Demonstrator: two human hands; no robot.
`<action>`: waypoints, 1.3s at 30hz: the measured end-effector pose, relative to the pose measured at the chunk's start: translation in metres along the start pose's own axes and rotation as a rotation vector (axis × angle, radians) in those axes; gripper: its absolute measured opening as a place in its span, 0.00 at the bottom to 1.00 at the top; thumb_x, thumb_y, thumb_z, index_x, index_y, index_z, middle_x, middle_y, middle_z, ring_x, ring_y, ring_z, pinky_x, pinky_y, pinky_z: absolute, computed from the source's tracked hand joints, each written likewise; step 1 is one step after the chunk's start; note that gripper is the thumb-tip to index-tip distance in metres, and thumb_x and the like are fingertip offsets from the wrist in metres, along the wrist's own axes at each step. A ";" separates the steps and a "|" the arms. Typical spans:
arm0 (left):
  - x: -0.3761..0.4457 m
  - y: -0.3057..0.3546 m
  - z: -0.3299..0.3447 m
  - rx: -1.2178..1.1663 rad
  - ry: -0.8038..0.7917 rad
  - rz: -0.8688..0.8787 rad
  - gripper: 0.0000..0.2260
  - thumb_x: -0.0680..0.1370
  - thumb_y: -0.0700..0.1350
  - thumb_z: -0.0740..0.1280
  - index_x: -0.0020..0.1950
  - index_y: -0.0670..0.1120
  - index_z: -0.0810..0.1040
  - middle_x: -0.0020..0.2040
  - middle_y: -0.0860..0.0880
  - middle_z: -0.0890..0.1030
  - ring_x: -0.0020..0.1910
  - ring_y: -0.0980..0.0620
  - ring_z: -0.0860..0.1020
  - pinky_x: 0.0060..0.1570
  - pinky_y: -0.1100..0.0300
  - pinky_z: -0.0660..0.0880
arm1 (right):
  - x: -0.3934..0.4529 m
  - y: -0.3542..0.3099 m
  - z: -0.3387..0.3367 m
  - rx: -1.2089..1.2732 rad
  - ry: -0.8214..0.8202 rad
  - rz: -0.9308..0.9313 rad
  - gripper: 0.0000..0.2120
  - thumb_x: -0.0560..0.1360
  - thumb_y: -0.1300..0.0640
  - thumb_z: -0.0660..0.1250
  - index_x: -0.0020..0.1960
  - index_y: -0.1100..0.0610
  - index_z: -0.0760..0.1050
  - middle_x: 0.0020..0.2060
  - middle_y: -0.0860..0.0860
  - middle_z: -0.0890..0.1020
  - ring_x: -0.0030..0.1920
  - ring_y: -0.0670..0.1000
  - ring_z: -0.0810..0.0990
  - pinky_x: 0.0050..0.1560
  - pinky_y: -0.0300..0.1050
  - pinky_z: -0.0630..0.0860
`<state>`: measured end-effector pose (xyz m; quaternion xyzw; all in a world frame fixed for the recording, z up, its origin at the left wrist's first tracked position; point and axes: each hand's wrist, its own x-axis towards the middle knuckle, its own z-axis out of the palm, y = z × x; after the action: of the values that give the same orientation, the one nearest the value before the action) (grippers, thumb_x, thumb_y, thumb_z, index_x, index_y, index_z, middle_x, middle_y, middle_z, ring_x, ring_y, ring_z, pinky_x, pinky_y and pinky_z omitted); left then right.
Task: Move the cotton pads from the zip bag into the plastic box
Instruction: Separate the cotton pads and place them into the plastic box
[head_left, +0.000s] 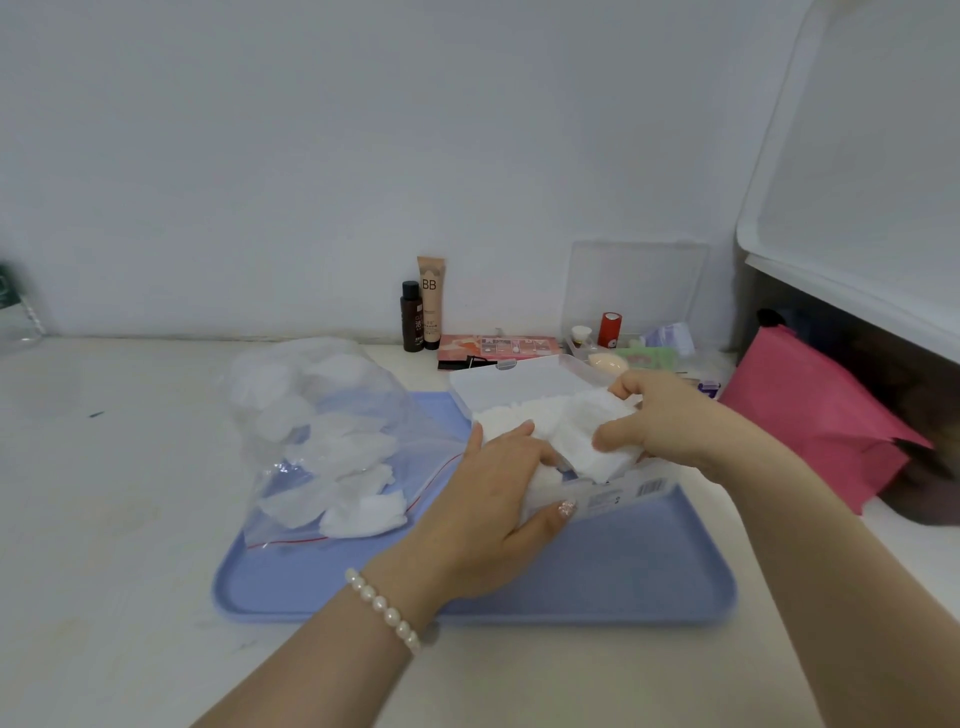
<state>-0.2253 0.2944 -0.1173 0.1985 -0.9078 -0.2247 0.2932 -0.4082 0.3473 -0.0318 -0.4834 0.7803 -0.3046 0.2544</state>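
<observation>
Both hands, left (498, 499) and right (670, 415), curl their grip around a stack of white cotton pads (566, 431) over the clear plastic box (519, 382) on the blue tray (597, 582), beside the clear zip bag (332, 441) still holding pads on the desk (104, 493).

Two hands are in view, the left hand (498, 499) and the right hand (670, 421). One blue tray (623, 587) lies on the one desk (104, 519). There is one clear zip bag (322, 431) and one open plastic box (524, 382). The cotton pads (358, 457) are too bunched to count, in the bag and in the box alike. By the wall stand one dark bottle (411, 317) and one beige tube (431, 301). One red roll (611, 329), one pink bag (810, 415) and one pearl bracelet (384, 608) complete the count.
</observation>
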 end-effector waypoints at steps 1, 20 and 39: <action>0.000 0.000 0.000 0.013 -0.003 -0.001 0.23 0.75 0.61 0.52 0.62 0.50 0.69 0.63 0.53 0.73 0.75 0.56 0.55 0.74 0.51 0.40 | 0.000 -0.001 0.002 -0.060 0.016 -0.010 0.15 0.64 0.60 0.73 0.48 0.54 0.73 0.45 0.55 0.79 0.39 0.53 0.78 0.39 0.46 0.75; 0.000 0.003 0.002 0.111 -0.088 -0.015 0.27 0.74 0.66 0.50 0.65 0.55 0.72 0.71 0.49 0.65 0.76 0.53 0.48 0.74 0.48 0.38 | -0.005 -0.013 0.031 -0.531 0.056 0.112 0.15 0.65 0.46 0.71 0.39 0.52 0.67 0.39 0.48 0.75 0.43 0.53 0.77 0.48 0.47 0.72; 0.001 0.007 0.004 0.108 -0.078 -0.082 0.38 0.74 0.68 0.41 0.77 0.46 0.51 0.77 0.53 0.49 0.74 0.62 0.41 0.73 0.57 0.35 | -0.014 -0.023 0.034 -0.534 0.063 -0.022 0.22 0.72 0.46 0.66 0.27 0.54 0.60 0.25 0.50 0.64 0.27 0.48 0.63 0.27 0.41 0.59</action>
<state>-0.2302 0.3004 -0.1157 0.2421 -0.9205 -0.1948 0.2369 -0.3653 0.3441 -0.0372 -0.5320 0.8353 -0.1054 0.0901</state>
